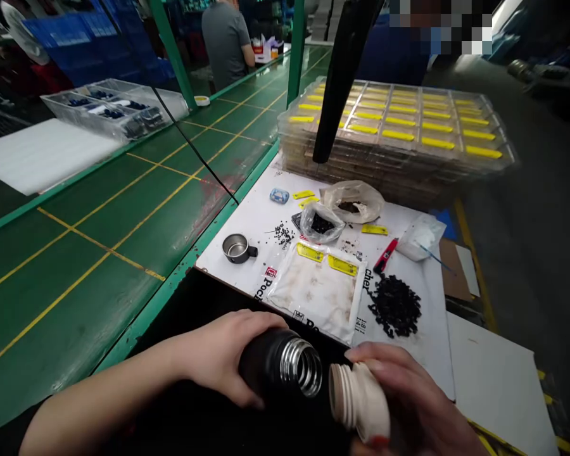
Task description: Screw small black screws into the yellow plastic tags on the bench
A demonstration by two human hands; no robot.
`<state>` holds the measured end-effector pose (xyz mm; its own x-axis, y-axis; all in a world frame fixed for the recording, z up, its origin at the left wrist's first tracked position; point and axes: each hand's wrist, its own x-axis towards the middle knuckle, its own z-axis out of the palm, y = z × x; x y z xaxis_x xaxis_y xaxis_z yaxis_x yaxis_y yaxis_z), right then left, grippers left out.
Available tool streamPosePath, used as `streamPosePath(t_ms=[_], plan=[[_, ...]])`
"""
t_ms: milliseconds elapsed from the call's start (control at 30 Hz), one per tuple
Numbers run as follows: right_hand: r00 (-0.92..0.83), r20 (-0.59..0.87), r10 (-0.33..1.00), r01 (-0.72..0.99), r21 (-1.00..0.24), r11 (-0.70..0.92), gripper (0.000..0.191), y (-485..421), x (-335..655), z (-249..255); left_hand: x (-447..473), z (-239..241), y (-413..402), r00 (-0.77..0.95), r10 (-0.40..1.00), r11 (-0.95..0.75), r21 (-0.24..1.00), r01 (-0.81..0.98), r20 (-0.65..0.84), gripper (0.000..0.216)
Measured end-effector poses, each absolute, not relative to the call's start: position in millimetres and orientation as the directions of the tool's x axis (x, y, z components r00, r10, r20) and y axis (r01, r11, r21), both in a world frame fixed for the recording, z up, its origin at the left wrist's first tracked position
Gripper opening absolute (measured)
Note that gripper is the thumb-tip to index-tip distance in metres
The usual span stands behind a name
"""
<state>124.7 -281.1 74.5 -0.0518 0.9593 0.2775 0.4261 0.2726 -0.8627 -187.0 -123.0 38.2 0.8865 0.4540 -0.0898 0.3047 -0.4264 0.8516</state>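
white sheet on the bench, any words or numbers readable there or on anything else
"Poc", cut off, on the white sheet by a red logo.
"che", partly covered, on the same sheet near the red tool.
Small digits beside the black pellets: too blurred to read.
Yellow labels: no print legible.

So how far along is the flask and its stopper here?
Apart so far: the left hand grips the black flask on its side, its threaded steel mouth bare. In hand: the right hand holds the white stopper beside that mouth, not engaged. The small metal cup sits on the white board.
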Motion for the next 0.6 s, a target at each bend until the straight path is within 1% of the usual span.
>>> streamPosePath(t_ms=[67, 167, 267, 433, 533, 600], plan=[[-0.056, 0.271, 0.961, 0.504, -0.823, 0.262, 0.045, -278, 120, 76, -186, 38, -122, 0.890, 0.445, -0.431, 0.849, 0.305, -0.094, 0.099], [-0.137, 0.217, 0.966, 0.625, -0.738, 0.254, 0.048, -274, 120, 77, -181, 38, -120, 0.899, 0.424, -0.439, 0.844, 0.308, -0.107, 0.095], [-0.199, 0.164, 0.966, 0.653, -0.713, 0.255, 0.049, -271, 123, 78, -175, 35, -119, 0.910, 0.395, -0.457, 0.833, 0.310, -0.122, 0.094], [-0.259, 0.102, 0.961, 0.664, -0.704, 0.254, 0.044, -266, 118, 80, -167, 25, -119, 0.921, 0.365, -0.476, 0.823, 0.310, -0.136, 0.095], [-0.224, 0.085, 0.971, 0.713, -0.665, 0.223, 0.041, -262, 112, 79, -164, 19, -119, 0.925, 0.358, -0.464, 0.837, 0.292, -0.125, 0.094], [-0.199, 0.075, 0.977, 0.749, -0.631, 0.201, 0.043, -260, 111, 77, -163, 16, -119, 0.926, 0.357, -0.456, 0.844, 0.284, -0.119, 0.095]])
